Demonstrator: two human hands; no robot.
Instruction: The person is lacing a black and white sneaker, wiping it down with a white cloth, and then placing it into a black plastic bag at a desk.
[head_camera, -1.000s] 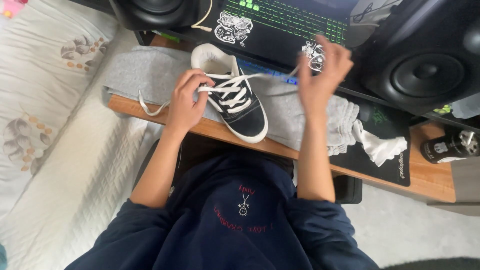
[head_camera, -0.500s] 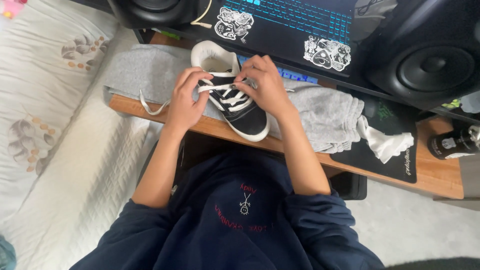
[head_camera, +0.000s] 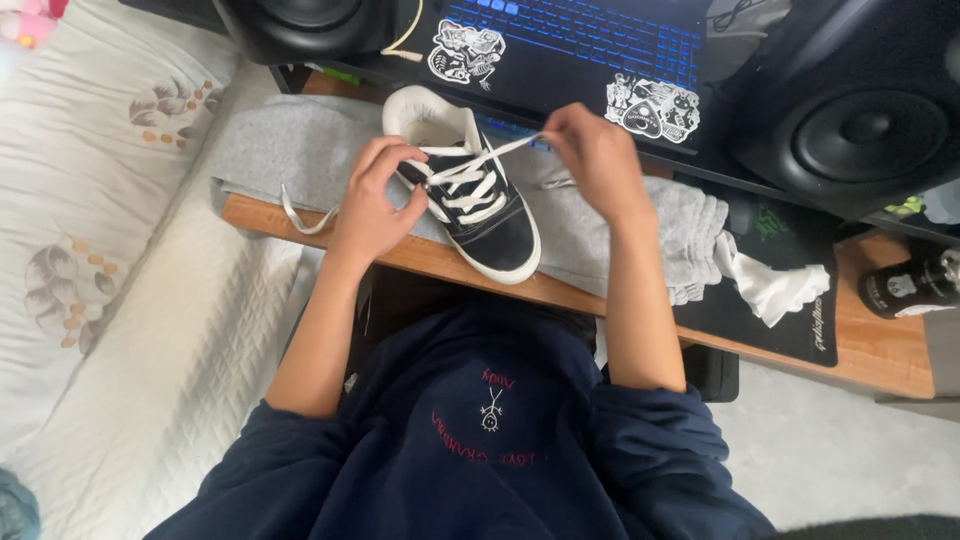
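A black sneaker (head_camera: 495, 220) with a white sole and white laces (head_camera: 468, 182) lies on a grey cloth (head_camera: 280, 150) on the wooden desk (head_camera: 880, 350). My left hand (head_camera: 372, 200) presses against the shoe's left side, fingers at the lacing. My right hand (head_camera: 598, 160) pinches one lace end and holds it taut, up and to the right of the shoe. The other lace end (head_camera: 300, 215) dangles over the desk's front edge.
An open laptop (head_camera: 570, 50) with stickers and a lit keyboard sits behind the shoe, between two black speakers (head_camera: 860, 120) (head_camera: 300, 25). A crumpled white tissue (head_camera: 780, 285) lies on a black mat (head_camera: 770, 320); a dark can (head_camera: 915, 285) is at the right. A quilted bed (head_camera: 110, 250) lies left.
My right hand went from far out to the right, in to the lacing beside my left hand, and has now drawn a lace out to the right again. The left hand stayed on the shoe.
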